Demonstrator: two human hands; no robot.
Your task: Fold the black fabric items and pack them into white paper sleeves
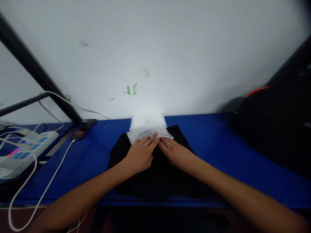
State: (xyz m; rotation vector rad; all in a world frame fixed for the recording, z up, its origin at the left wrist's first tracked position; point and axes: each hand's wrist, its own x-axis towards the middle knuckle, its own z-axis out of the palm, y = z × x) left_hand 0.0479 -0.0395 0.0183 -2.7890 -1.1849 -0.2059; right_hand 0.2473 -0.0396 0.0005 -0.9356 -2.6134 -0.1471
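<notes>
A translucent plastic bag (pixel 137 136) with grey lettering lies over the far part of a folded black cloth (pixel 155 181). My left hand (pixel 141 153) rests on the near side of the bag, its index finger stretched across it and its thumb apart, lower down. Close beside it, my right hand (pixel 175 152) has its fingers pressed together at the bag's near edge, where they seem to pinch the plastic. The fingertips of both hands almost meet. Behind this bag, more white plastic packaging (pixel 147 120) lies against the wall, washed out by bright light.
The blue table (pixel 209 139) runs along a white wall (pixel 194 58). At left sits a power strip (pixel 36 145) with several white cables (pixel 52 181). A dark blurred-out object (pixel 82 129) lies near the black frame. A large black bag (pixel 279 126) fills the right side.
</notes>
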